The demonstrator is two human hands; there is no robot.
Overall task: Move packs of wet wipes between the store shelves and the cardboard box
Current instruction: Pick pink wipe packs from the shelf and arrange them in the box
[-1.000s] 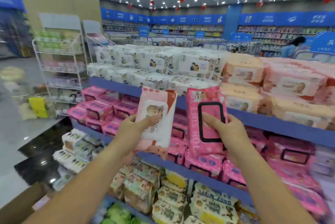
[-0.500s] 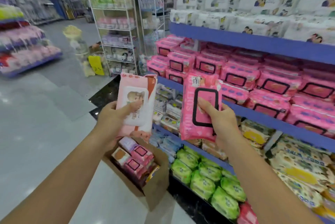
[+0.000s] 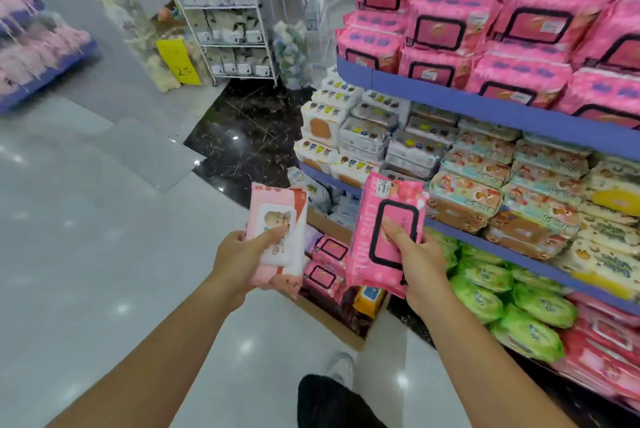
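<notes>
Packs of wet wipes fill both hands, seen from the head camera looking down. The left hand [image 3: 239, 261] grips a pale pink pack [image 3: 277, 233] with a baby picture on its white lid, thumb laid across the front and fingers wrapped behind. The right hand [image 3: 419, 265] holds a bright pink pack [image 3: 384, 230] with a black-framed lid, thumb pressed on the lid. Both packs are held upright side by side, apart from each other, above the cardboard box [image 3: 341, 332], which sits on the pale floor [image 3: 86, 220] against the foot of the blue-edged shelves [image 3: 485, 105]. Inside the box lie more pink packs [image 3: 329, 251] and a yellow one [image 3: 369, 299]. On the shelves, to the right, pink packs are stacked on top, patterned ones in the middle and green packs [image 3: 519, 320] low down. A white wire rack [image 3: 228, 12] stands further back.
</notes>
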